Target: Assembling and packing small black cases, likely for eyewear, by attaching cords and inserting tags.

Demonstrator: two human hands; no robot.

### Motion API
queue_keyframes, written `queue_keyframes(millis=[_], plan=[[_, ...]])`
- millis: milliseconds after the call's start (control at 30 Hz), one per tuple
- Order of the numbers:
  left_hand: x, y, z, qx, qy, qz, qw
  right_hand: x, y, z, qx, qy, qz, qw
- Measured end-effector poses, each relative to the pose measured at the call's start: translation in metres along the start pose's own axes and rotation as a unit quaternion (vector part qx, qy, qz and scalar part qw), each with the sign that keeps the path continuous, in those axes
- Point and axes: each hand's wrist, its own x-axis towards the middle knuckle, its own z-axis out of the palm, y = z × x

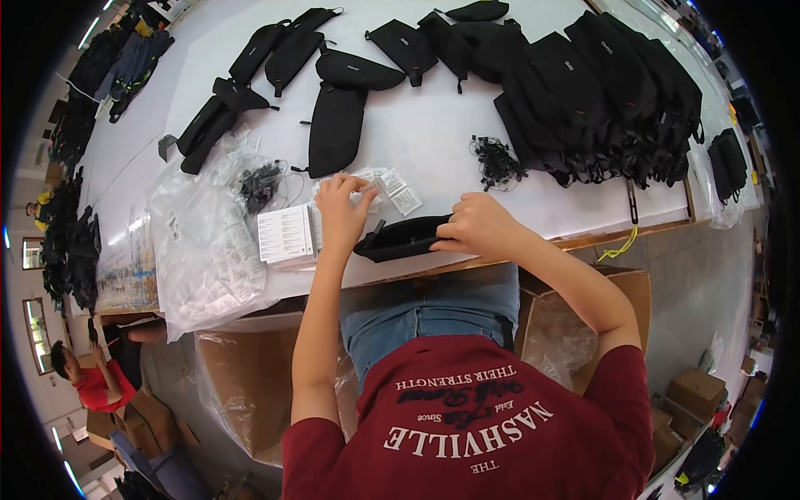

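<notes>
A black zippered pouch (393,243) lies at the near edge of the table, its top held apart. At its right end, my right hand (479,227) is closed on the rim, thumb and fingers pinching the fabric. My left hand (342,210) reaches over several small white printed packets (402,193) just beyond the pouch. Its thumb and fingertips are pinched at one of these packets, partly hidden by the fingers. Beside my left wrist stands a stack of white printed cards (284,234).
Black pouches (336,129) lie scattered across the far table, with a large pile (583,92) at right. Bundles of black cord tags (497,162) lie nearer. A clear plastic bag (204,242) of packets sits left. Cardboard boxes (246,375) stand below the table edge; a co-worker (96,379) is at far left.
</notes>
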Motion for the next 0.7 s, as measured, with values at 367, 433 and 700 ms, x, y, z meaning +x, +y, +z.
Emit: queue_keyframes(millis=[367, 433, 700], plan=[[-0.037, 0.06, -0.057, -0.059, -0.041, 0.068, 0.995, 0.008, -0.01, -0.001, -0.024, 0.064, -0.027, 0.997], [-0.043, 0.061, -0.053, -0.038, -0.029, 0.072, 0.996, 0.007, -0.014, 0.0, -0.023, 0.084, -0.032, 0.996], [-0.088, 0.054, -0.011, -0.781, 0.066, -0.26, 0.564, 0.024, -0.045, -0.021, 0.049, 0.234, 0.053, 0.969]])
